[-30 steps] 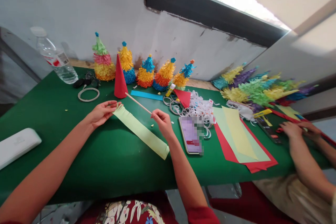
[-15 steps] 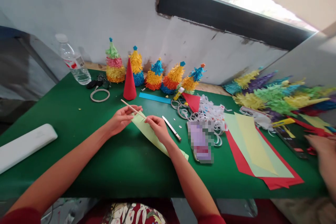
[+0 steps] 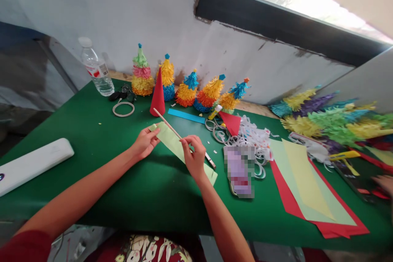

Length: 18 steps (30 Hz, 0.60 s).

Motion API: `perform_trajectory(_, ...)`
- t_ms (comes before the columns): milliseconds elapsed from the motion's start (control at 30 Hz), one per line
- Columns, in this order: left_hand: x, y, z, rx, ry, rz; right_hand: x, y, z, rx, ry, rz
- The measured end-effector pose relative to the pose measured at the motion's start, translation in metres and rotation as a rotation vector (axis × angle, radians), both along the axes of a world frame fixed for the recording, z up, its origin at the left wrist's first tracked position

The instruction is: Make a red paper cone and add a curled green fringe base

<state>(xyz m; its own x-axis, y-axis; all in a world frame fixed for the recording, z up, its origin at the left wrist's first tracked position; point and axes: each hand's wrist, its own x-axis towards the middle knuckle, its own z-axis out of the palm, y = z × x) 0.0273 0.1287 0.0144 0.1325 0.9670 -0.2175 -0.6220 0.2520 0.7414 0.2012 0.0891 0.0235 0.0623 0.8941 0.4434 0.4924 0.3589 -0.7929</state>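
My left hand (image 3: 147,142) pinches the upper left end of a light green paper strip (image 3: 172,141). In my right hand (image 3: 194,153) is a thin wooden stick (image 3: 167,123), which slants up to the left above the strip. The strip runs down to the right beneath my right hand, its far end near the table's middle. Beyond my hands a red paper cone (image 3: 158,96) stands upright, with a flat blue strip (image 3: 186,116) to its right. A slim cutter (image 3: 210,160) lies partly behind my right hand.
Several fringed paper trees (image 3: 186,89) line the wall, beside a water bottle (image 3: 97,69). A white case (image 3: 37,166) lies left. Rightward are a phone (image 3: 238,172), white paper curls (image 3: 253,135), coloured sheets (image 3: 310,180) and another person's hand (image 3: 385,183).
My right hand has moved right with the stick, away from my left hand. The strip's left end now shows more. The view has shifted, and the other person's hand shows less.
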Motion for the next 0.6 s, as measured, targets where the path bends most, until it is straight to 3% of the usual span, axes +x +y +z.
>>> perform_trajectory(200, -0.021, 0.011, 0.011, 0.031, 0.011, 0.028, 0.006, -0.001, -0.009, -0.125, -0.104, 0.027)
perform_trajectory(433, -0.021, 0.01, 0.013, 0.048, 0.043, -0.006, 0.001, 0.001, -0.015, -0.132, -0.151, 0.033)
perform_trajectory(600, -0.016, 0.009, 0.008, 0.031, 0.017, 0.134, -0.007, -0.003, -0.018, -0.118, -0.182, 0.021)
